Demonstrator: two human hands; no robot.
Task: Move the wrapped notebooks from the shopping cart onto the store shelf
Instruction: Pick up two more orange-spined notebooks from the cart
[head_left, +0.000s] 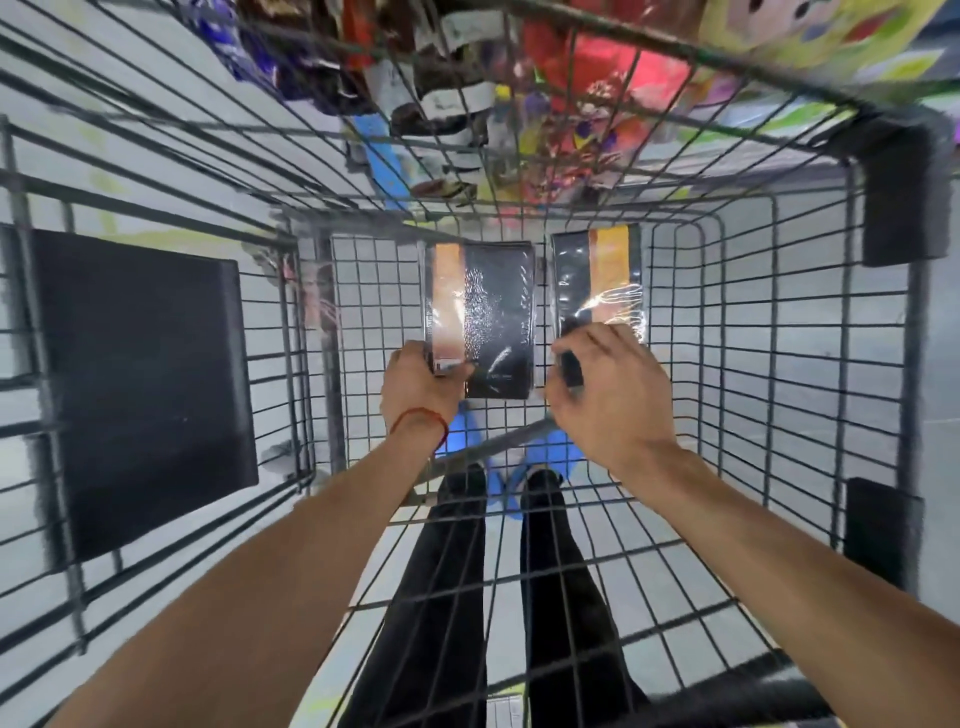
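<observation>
Both hands' grip — left (421, 387), right (605, 387) — clasps wrapped notebooks (480, 312) (wire cart (727, 322) floor).

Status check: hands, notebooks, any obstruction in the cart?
Left hand gripping left notebook pack. Right hand closing on right notebook pack. Both packs inside cart. Nothing blocking.

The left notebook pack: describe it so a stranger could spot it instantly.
Look down into the wire cart, at its floor. Two wrapped packs lie side by side there; this is the left pack, gripped by the left hand. Its orange stripe runs along its left edge; the right pack has its stripe mid-cover.
</observation>
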